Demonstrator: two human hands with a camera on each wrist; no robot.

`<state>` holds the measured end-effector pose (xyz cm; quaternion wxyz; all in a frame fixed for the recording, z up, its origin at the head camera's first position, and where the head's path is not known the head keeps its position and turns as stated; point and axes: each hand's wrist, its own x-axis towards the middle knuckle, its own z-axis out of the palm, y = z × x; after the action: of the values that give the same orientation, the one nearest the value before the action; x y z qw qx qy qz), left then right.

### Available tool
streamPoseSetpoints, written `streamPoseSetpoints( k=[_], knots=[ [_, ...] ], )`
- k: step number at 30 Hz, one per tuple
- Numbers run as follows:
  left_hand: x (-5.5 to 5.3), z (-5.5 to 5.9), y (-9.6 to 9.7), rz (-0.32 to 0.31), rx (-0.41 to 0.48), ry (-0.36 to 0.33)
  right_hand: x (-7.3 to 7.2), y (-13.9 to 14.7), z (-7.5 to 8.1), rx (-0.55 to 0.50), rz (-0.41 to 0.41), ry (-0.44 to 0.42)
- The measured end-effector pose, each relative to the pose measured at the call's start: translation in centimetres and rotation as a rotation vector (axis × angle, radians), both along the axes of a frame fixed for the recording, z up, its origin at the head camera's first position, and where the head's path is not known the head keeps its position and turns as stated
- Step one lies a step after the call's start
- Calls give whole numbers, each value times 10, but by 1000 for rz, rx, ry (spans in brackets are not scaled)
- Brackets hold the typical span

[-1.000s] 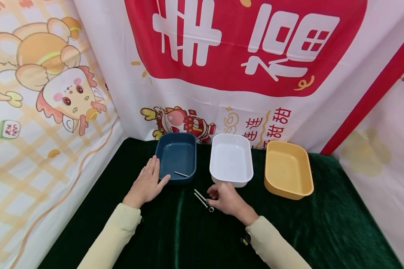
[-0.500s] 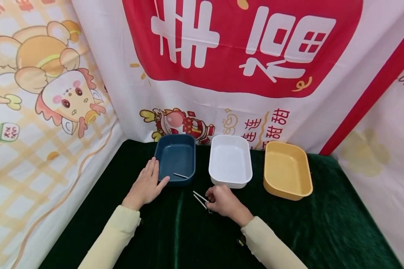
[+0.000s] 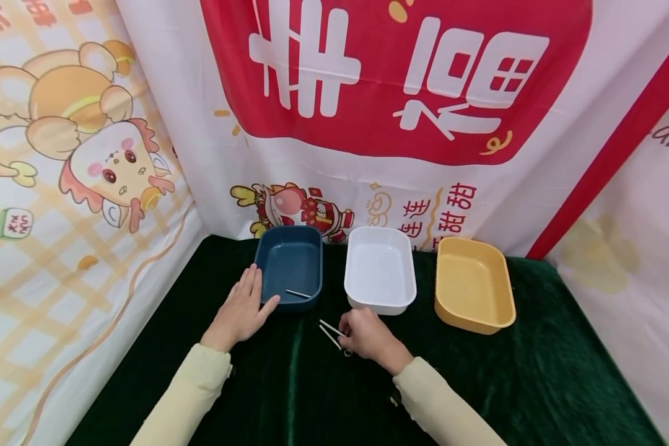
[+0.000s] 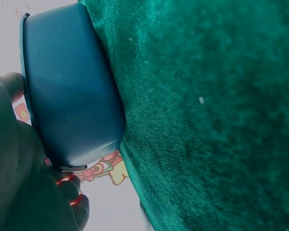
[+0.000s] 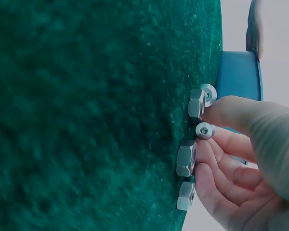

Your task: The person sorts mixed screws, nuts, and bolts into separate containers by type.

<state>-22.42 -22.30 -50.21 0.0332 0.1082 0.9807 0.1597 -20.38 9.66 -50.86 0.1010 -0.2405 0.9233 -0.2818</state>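
**Steel bolts and nuts on green velvet, one bolt between my fingertips**

My right hand (image 3: 370,337) pinches a small steel bolt (image 5: 204,130) just in front of the white tray (image 3: 380,272), its socket head toward the wrist camera and its shaft running between thumb and forefinger. I judge it hard, smooth and heavy for its size, likely to slip or roll if held by the round shaft alone, so the head or the shaft close behind it looks the safer hold. A second bolt (image 5: 208,94) lies just beside it, and three hex nuts (image 5: 186,158) sit on the nap under my fingers, flat-sided and easy to nip across two faces. From the head view the bolts (image 3: 331,331) read as two thin bright rods. The desk (image 3: 312,396) wears a deep green plush cloth, soft enough to stop small parts rolling. My left hand (image 3: 241,310) lies flat, fingers straight, against the near left wall of the blue tray (image 3: 290,263), a glossy rigid plastic tub with rounded corners; one more metal rod (image 3: 298,293) rests inside it. The yellow tray (image 3: 474,285) stands to the right, of the same shape. Printed cloth banners (image 3: 401,80) hang behind.
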Motion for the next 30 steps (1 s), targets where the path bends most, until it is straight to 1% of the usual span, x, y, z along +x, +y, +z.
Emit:
streamPoseSetpoints(
  k=[7, 10, 18, 25, 30],
  knots=[
    [2, 3, 1, 3, 1, 7, -2, 1, 0, -13, 8, -55],
    [3, 3, 1, 2, -2, 13, -2, 0, -1, -12, -1, -57],
    [6, 2, 1, 4, 3, 15, 1, 2, -6, -22, 2, -5],
    [7, 4, 2, 5, 8, 20, -1, 4, -9, -26, 18, 73],
    [6, 4, 2, 8, 12, 15, -2, 7, -8, -46, 40, 110]
  ],
)
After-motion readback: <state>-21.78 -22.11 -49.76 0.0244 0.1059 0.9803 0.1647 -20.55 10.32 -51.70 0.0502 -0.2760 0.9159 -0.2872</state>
